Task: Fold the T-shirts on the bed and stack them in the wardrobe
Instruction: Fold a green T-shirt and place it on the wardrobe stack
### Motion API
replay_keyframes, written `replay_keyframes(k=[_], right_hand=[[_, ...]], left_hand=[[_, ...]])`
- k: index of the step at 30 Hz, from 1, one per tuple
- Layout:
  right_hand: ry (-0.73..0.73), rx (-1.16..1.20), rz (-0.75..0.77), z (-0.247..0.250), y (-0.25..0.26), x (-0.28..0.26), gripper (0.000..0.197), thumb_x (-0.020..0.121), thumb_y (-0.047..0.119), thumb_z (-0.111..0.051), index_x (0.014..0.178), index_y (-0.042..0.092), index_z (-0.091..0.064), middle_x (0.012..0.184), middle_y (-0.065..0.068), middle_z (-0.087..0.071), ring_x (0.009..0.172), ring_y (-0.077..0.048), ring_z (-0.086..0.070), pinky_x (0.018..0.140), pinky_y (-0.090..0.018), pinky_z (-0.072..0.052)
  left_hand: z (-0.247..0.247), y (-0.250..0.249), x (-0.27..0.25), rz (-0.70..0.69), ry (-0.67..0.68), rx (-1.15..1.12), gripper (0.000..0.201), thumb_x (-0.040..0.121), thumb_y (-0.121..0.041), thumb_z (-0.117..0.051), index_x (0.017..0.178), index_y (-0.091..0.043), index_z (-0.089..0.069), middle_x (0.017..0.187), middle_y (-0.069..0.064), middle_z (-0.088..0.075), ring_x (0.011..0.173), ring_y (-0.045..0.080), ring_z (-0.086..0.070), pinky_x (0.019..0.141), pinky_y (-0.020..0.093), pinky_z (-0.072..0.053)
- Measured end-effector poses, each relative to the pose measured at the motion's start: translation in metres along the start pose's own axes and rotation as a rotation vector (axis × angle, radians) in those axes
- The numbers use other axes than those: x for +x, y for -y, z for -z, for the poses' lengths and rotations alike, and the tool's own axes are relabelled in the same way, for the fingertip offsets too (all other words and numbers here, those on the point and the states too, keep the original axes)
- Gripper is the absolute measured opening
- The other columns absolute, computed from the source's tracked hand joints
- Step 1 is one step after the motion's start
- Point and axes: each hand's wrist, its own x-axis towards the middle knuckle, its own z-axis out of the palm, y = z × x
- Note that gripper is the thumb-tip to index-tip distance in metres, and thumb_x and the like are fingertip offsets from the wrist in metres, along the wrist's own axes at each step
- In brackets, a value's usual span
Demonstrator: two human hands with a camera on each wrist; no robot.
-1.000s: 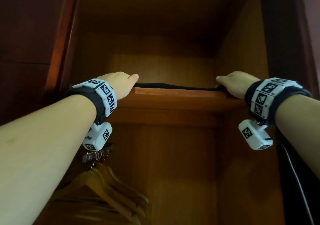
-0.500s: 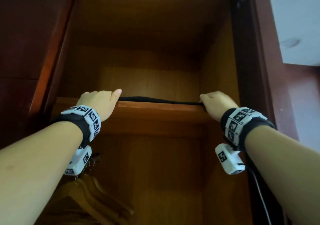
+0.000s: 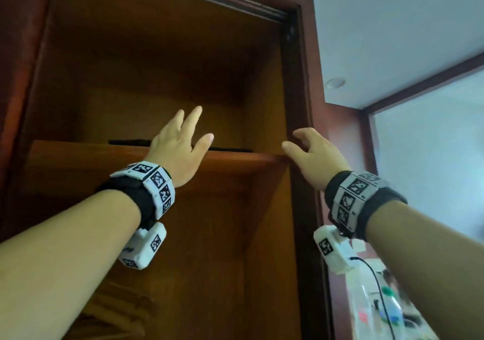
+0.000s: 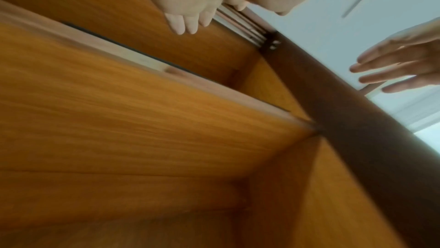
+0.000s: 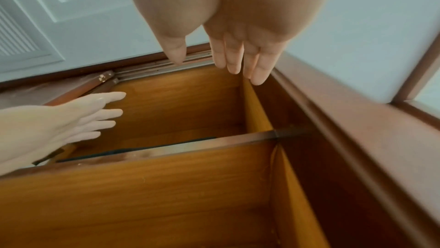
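The folded dark T-shirt (image 3: 125,142) lies flat on the upper shelf (image 3: 235,162) of the wardrobe (image 3: 301,51), set just behind the shelf's front edge. Only its thin front edge shows from below, so its fold quality cannot be judged. Its long axis runs left to right, parallel to the shelf edge.

The left hand (image 3: 180,145) is raised in front of the garment's middle, fingers straight and spread, gripping nothing. The wrist views show clear space between its fingers and the cloth. The right hand (image 3: 314,153) hangs at the right end of the shelf, beside the wardrobe's dark side post, fingers loosely extended and empty. Whether it touches the post cannot be told.

The T-shirt lies ahead of and slightly below the left fingertips. The left hand is the nearer one; the right hand sits beyond the garment's right end.

Judgement: placement of this garment appears complete. The next move likely calls for lowering both arms clear of the shelf edge without dragging the cloth forward.
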Motion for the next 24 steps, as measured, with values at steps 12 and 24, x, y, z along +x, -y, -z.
replay_keyframes(k=[12,24], right_hand=[[0.058,-0.499,-0.329,0.175,-0.077,-0.095,0.073,0.099,0.054,-0.050,0.161,0.027,-0.021,0.162,0.001,-0.034,0.145,-0.022,-0.039,0.117,-0.039,-0.031],[-0.003,-0.841,-0.726,0.405,-0.205,-0.201,0.084,0.096,0.061,-0.052,0.162,0.024,-0.015,0.163,-0.006,-0.032,0.143,-0.031,-0.041,0.114,-0.041,-0.035]], left_hand=[[-0.104,-0.196,-0.038,-0.279,0.265,-0.580,0.068,0.100,-0.067,-0.029,0.160,-0.045,-0.004,0.170,-0.003,-0.015,0.157,0.018,-0.014,0.125,0.046,-0.023],[-0.191,-0.505,-0.094,-0.502,0.507,-0.745,0.074,0.100,-0.068,-0.020,0.163,-0.034,-0.002,0.172,0.000,-0.003,0.158,0.023,-0.005,0.126,0.041,-0.008]])
